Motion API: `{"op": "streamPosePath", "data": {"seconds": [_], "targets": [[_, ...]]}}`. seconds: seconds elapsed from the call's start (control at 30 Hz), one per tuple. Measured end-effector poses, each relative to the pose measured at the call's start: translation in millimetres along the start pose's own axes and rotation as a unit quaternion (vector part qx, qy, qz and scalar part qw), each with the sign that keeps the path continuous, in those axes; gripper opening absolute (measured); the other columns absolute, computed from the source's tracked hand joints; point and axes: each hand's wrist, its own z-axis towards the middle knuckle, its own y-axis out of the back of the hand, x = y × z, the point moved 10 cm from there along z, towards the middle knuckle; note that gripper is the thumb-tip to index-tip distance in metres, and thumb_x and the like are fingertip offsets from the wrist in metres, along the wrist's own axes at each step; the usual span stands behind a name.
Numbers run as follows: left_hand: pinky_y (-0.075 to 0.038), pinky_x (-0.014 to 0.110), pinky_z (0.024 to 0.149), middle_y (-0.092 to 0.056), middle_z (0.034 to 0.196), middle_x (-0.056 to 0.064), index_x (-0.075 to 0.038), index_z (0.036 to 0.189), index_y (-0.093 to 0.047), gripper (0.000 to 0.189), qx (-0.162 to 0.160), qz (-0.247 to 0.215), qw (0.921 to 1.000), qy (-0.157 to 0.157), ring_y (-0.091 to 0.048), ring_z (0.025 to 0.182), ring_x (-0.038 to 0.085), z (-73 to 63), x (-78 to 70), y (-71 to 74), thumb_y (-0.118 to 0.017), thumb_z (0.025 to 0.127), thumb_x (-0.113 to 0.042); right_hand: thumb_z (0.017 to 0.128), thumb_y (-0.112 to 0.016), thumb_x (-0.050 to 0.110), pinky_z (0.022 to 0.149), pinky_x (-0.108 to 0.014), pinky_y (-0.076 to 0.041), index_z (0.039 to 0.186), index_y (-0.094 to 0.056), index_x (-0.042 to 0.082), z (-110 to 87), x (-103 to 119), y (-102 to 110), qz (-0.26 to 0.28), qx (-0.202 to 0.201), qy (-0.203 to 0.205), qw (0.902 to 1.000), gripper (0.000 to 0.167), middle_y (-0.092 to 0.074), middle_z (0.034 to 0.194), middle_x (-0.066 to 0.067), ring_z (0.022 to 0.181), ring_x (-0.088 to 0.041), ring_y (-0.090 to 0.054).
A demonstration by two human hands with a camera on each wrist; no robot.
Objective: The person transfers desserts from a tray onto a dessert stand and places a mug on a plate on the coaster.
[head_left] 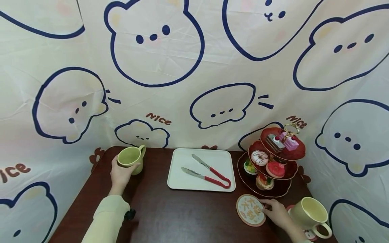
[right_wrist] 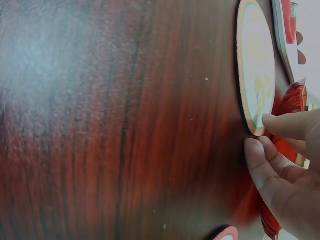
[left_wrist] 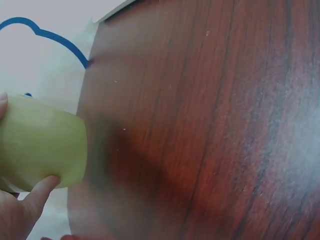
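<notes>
At the table's back left, my left hand point(head_left: 121, 175) grips a light green mug point(head_left: 131, 156) round its body, its handle turned to the back right. In the left wrist view, the thumb lies along the mug's point(left_wrist: 45, 142) side. Whether its base touches the table cannot be made out. On the right, my right hand point(head_left: 277, 212) pinches the edge of a round white coaster point(head_left: 250, 210) with a tan rim and yellow lettering. The right wrist view shows the thumb on the coaster's point(right_wrist: 256, 70) top edge, with fingertips just beside and under it.
A white tray point(head_left: 179, 182) at the back middle bears red-handled tongs point(head_left: 214, 181). Right of it stands a three-tier red plate stand point(head_left: 299, 153) with several cakes and doughnuts. Near my right wrist, another green mug point(head_left: 308, 212) rests on a pink-edged coaster point(head_left: 310, 235).
</notes>
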Motion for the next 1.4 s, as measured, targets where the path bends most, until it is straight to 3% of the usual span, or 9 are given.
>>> {"op": "streamPosePath", "data": {"seconds": [0.33, 0.67, 0.9, 1.0, 1.2, 1.4], "targets": [[-0.034, 0.061, 0.113, -0.039, 0.154, 0.024, -0.005, 0.160, -0.024, 0.103, 0.008, -0.002, 0.9998, -0.017, -0.039, 0.139, 0.040, -3.7, -19.4, 10.0, -0.089, 0.081, -0.020, 0.088, -0.076, 0.004, 0.066, -0.033, -0.053, 0.115, -0.074, 0.000, -0.5, 8, 3, 0.009, 0.035, 0.009, 0.9993, 0.028, -0.063, 0.092, -0.001, 0.080, -0.017, -0.062], [-0.037, 0.059, 0.112, -0.039, 0.154, 0.024, -0.006, 0.160, -0.023, 0.106, 0.034, 0.002, 0.9987, -0.037, -0.040, 0.139, 0.040, -8.0, -34.1, 11.3, -0.091, 0.080, -0.024, 0.088, -0.076, 0.002, 0.067, -0.031, -0.054, 0.116, -0.074, -0.001, -3.7, 37, 19, 0.012, 0.033, 0.041, 0.9986, 0.028, -0.067, 0.094, -0.002, 0.081, -0.017, -0.065], [-0.037, 0.061, 0.112, -0.036, 0.157, 0.022, -0.008, 0.161, -0.020, 0.108, 0.073, 0.001, 0.9965, -0.042, -0.037, 0.141, 0.041, -15.8, -44.5, 5.8, -0.089, 0.082, -0.028, 0.090, -0.075, 0.003, 0.064, -0.028, -0.051, 0.119, -0.073, -0.002, -3.3, 55, 29, 0.014, 0.033, 0.070, 0.9969, 0.030, -0.068, 0.096, -0.005, 0.080, -0.014, -0.063], [-0.036, 0.061, 0.113, -0.036, 0.157, 0.021, -0.008, 0.161, -0.020, 0.108, 0.083, 0.003, 0.9953, -0.049, -0.037, 0.141, 0.040, -20.3, -52.7, 3.6, -0.089, 0.082, -0.030, 0.090, -0.075, 0.003, 0.066, -0.030, -0.054, 0.122, -0.071, -0.002, -2.2, 62, 34, 0.016, 0.035, 0.070, 0.9968, 0.032, -0.070, 0.100, -0.008, 0.084, -0.018, -0.066], [-0.038, 0.059, 0.111, -0.039, 0.154, 0.021, -0.006, 0.159, -0.024, 0.104, 0.102, -0.005, 0.9917, -0.077, -0.040, 0.138, 0.038, -33.3, -71.5, -1.1, -0.090, 0.081, -0.024, 0.092, -0.075, 0.006, 0.073, -0.033, -0.058, 0.124, -0.070, -0.002, -4.7, 83, 43, 0.018, 0.032, 0.115, 0.9927, 0.034, -0.070, 0.119, -0.019, 0.095, -0.026, -0.071], [-0.039, 0.056, 0.109, -0.041, 0.152, 0.021, -0.006, 0.159, -0.026, 0.103, 0.127, 0.000, 0.9882, -0.085, -0.042, 0.135, 0.038, -46.0, -80.5, -9.0, -0.090, 0.080, -0.024, 0.094, -0.075, 0.014, 0.074, -0.031, -0.058, 0.127, -0.069, -0.002, -4.9, 101, 47, 0.026, 0.036, 0.138, 0.9894, 0.037, -0.070, 0.120, -0.019, 0.096, -0.025, -0.071]]}}
